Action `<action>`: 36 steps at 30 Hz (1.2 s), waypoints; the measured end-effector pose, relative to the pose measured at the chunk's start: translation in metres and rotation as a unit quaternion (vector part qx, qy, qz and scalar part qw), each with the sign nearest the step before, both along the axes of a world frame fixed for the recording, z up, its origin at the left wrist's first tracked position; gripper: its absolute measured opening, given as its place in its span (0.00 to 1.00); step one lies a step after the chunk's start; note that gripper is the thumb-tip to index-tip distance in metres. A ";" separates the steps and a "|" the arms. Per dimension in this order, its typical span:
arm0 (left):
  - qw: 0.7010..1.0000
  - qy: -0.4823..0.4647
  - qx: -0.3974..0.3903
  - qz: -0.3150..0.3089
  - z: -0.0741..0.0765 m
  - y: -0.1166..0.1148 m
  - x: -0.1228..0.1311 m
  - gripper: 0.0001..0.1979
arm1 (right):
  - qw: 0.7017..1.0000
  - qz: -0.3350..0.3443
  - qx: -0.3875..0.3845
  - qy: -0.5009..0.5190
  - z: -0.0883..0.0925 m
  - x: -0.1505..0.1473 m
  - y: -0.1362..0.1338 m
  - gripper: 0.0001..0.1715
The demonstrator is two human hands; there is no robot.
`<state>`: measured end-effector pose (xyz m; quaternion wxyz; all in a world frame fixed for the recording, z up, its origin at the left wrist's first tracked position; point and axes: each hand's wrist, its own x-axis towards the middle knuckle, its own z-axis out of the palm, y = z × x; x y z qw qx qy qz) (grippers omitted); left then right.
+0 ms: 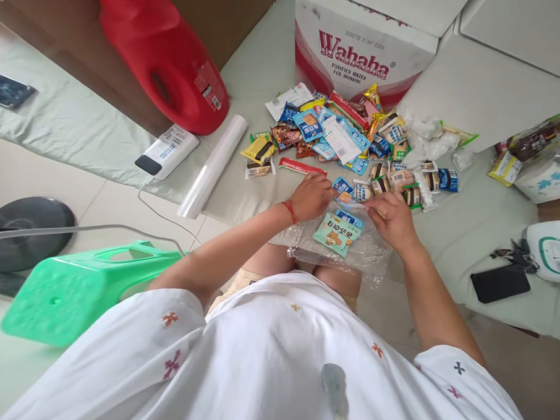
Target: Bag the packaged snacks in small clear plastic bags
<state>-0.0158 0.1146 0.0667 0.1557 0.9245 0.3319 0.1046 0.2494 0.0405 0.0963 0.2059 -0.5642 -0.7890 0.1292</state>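
A clear plastic bag (374, 249) hangs at the table's near edge, above my lap. Inside it show a green packet with a squirrel picture (337, 233) and a blue packet (349, 217). My left hand (311, 197), with a red cord at the wrist, is closed on the bag's left upper edge. Another blue snack packet (342, 189) is by its fingertips, at the bag's mouth. The fingers of my right hand (392, 219) pinch the right side of the bag's opening. Just beyond both hands lies a pile of wrapped snacks (346, 136), with a red stick packet (301, 166) nearest my left hand.
A Wahaha carton (361, 51) stands behind the pile. To the left are a red jug (176, 66), a white power bank (167, 152), a plastic film roll (213, 166) and a green stool (79, 293). At right lie a black phone (500, 283), keys (518, 255) and a white bottle (555, 253).
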 end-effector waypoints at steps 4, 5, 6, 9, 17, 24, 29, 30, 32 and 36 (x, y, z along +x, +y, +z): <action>0.997 0.009 0.014 -0.071 0.000 -0.025 -0.025 0.19 | 0.999 0.041 -0.018 -0.002 -0.002 -0.006 -0.033 0.18; 0.996 0.012 0.020 -0.087 -0.003 -0.032 -0.030 0.18 | 0.998 0.056 -0.025 -0.010 -0.006 -0.010 -0.041 0.18; 0.994 0.016 0.026 -0.104 -0.007 -0.040 -0.035 0.17 | 0.997 0.072 -0.029 -0.020 -0.011 -0.013 -0.049 0.18; 0.988 0.012 0.053 -0.142 -0.024 -0.060 -0.047 0.14 | 0.992 0.114 -0.012 -0.045 -0.029 -0.018 -0.067 0.17; 0.978 -0.014 0.080 -0.191 -0.033 -0.078 -0.054 0.18 | 0.996 0.089 0.012 0.016 -0.044 -0.005 -0.090 0.20; 0.988 0.020 0.061 -0.138 -0.024 -0.083 -0.030 0.22 | 0.993 0.065 0.087 -0.051 -0.055 -0.017 -0.146 0.42; 0.985 -0.011 0.109 -0.133 -0.026 -0.090 -0.020 0.28 | 0.980 0.047 0.143 -0.128 -0.079 -0.024 -0.167 0.24; 0.985 -0.016 0.114 -0.128 -0.025 -0.091 -0.018 0.27 | 0.979 0.038 0.156 -0.128 -0.081 -0.026 -0.167 0.20; 0.987 -0.014 0.114 -0.111 -0.023 -0.092 -0.012 0.20 | 0.976 0.029 0.175 -0.124 -0.080 -0.027 -0.163 0.13; 0.994 0.002 0.086 -0.069 -0.017 -0.089 0.000 0.14 | 0.981 0.050 0.158 -0.104 -0.068 -0.026 -0.151 0.13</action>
